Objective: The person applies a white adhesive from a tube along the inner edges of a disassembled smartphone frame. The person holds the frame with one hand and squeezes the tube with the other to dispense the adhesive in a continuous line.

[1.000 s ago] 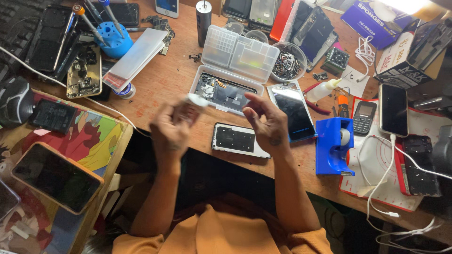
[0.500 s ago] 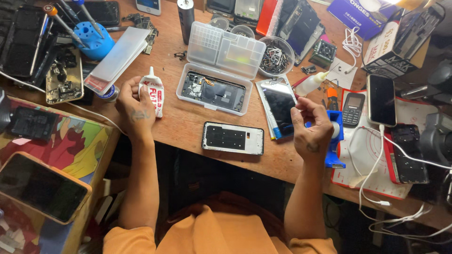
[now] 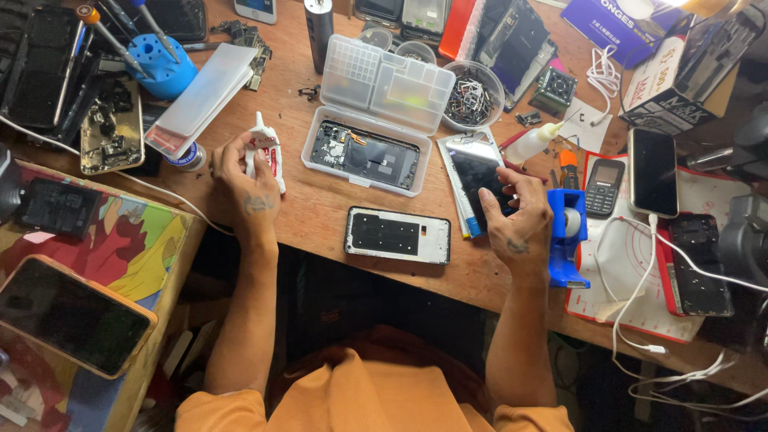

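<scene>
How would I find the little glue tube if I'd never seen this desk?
Start at the clear plastic case lying open mid-table. Just left of it, the left hand grips the glue tube. It is small and white with red markings and a pointed nozzle.

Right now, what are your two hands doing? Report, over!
Left hand gripping white glue tube. Right hand on the phone screen panel. Phone frame lies between them on the wooden bench, untouched.
</scene>
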